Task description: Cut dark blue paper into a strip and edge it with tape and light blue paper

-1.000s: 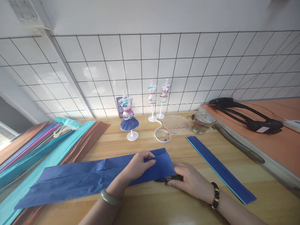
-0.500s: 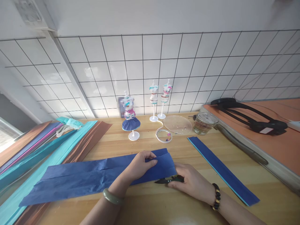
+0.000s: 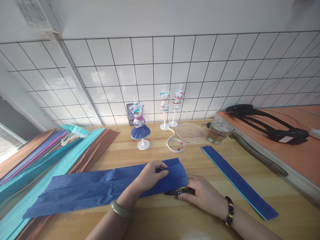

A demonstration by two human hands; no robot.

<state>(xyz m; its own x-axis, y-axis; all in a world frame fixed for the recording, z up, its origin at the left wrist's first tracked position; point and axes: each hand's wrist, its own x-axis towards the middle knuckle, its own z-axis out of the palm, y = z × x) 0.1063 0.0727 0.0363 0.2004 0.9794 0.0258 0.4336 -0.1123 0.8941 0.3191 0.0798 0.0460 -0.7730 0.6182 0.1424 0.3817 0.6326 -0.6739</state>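
A long blue sheet with creases lies across the front of the wooden table. My left hand pinches its upper layer near the right end, thumb and forefinger together. At that right end, my right hand is closed around small dark snips, whose pointed blades face left along the sheet's lower edge. Its fingertips reach the sheet's right edge. Farther right lies a folded blue strip with a light blue border.
Behind the sheet stand a small mannequin in a blue skirt and two more mannequins. A clear disc, a white ring and a glass jar are near the wall. Coloured sheets lie left; a black headset lies right.
The view has shifted slightly. The snips and my right hand have moved very slightly left; my left hand keeps its place on the sheet.
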